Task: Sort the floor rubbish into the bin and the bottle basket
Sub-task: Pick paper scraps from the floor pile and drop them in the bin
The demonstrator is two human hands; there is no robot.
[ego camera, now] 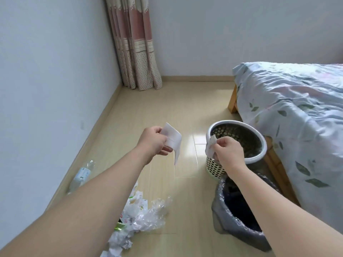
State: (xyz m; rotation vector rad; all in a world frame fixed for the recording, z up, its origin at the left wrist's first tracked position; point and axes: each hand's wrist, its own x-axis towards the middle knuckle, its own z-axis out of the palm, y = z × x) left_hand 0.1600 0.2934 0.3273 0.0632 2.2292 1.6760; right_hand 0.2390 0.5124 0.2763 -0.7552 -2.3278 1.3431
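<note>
The left hand is held out over the pale wood-plank floor, its fingers and thumb pinching a larger piece of white paper, which hangs down from the grip with a narrow strip trailing below; the right hand is raised just in front of the white perforated plastic basket, its fingertips pinching a smaller scrap of white paper; the two pieces are kept well apart, with bare floor seen between them. The basket stands upright on the floor beside the bed, and nearer the camera a dark bin lined with a grey plastic bag is set, just beside the basket. A heap of crumpled white paper and clear plastic wrappers is spread on the floor below the left forearm; a clear plastic bottle with a pale label is seen lying on its side against the skirting of the left wall. A bed covered with a pale blue leaf-print sheet fills the right side; a pink and beige dotted curtain hangs in the far corner.
</note>
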